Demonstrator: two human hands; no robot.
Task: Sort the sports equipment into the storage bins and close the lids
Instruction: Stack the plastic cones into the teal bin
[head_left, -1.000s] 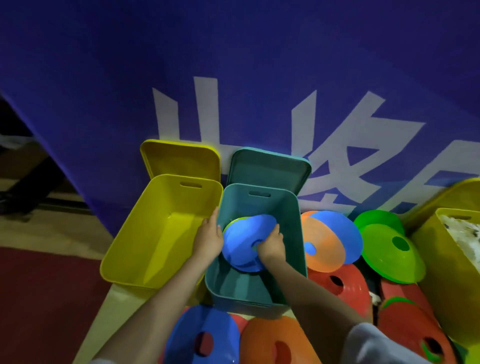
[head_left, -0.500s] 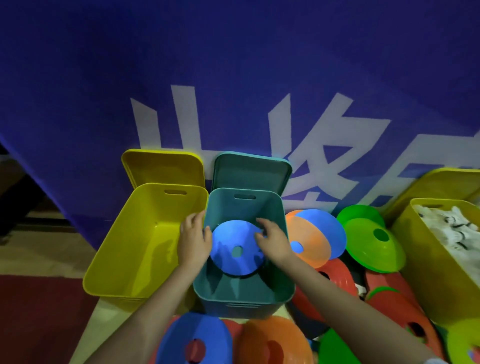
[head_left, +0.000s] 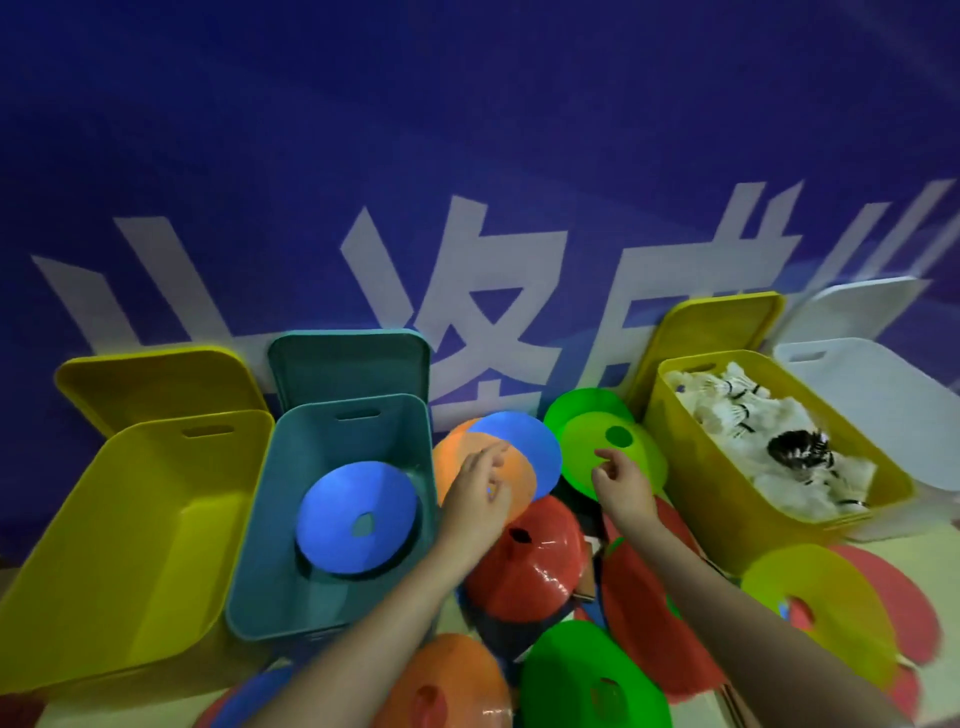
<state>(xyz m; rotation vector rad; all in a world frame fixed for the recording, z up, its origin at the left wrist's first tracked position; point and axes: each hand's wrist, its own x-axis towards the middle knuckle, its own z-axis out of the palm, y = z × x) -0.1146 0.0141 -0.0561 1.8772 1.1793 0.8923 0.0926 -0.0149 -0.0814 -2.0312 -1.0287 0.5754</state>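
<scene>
While a blue banner with white lettering (head_left: 467, 291) fills the background, the row of bins starts at the far left with an empty yellow bin (head_left: 130, 545), its yellow lid (head_left: 156, 384) propped upright behind it. Just beside it stands the teal bin (head_left: 332, 509), its teal lid (head_left: 348, 364) also leaning behind, and a blue disc cone (head_left: 353, 514) lies tilted inside it, well clear of both hands. Next comes the loose heap on the floor: an orange disc cone (head_left: 457, 457) overlapped by another blue disc cone (head_left: 524, 447), with a red disc cone (head_left: 535, 566) below them. The left hand (head_left: 478, 493) hovers over the orange one, fingers loosely bent and slightly spread; whether the fingertips touch it cannot be told, and it grips nothing. The right hand (head_left: 623, 483) reaches onto a green disc cone (head_left: 613, 447), fingers loosely curled with the thumb near the forefinger at the cone's face; a true pinch cannot be confirmed. Further right a second yellow bin (head_left: 727, 493) holds white shuttlecocks (head_left: 753, 426), and a white bin (head_left: 883, 405) stands at the edge. More orange, green and yellow cones lie along the bottom.
</scene>
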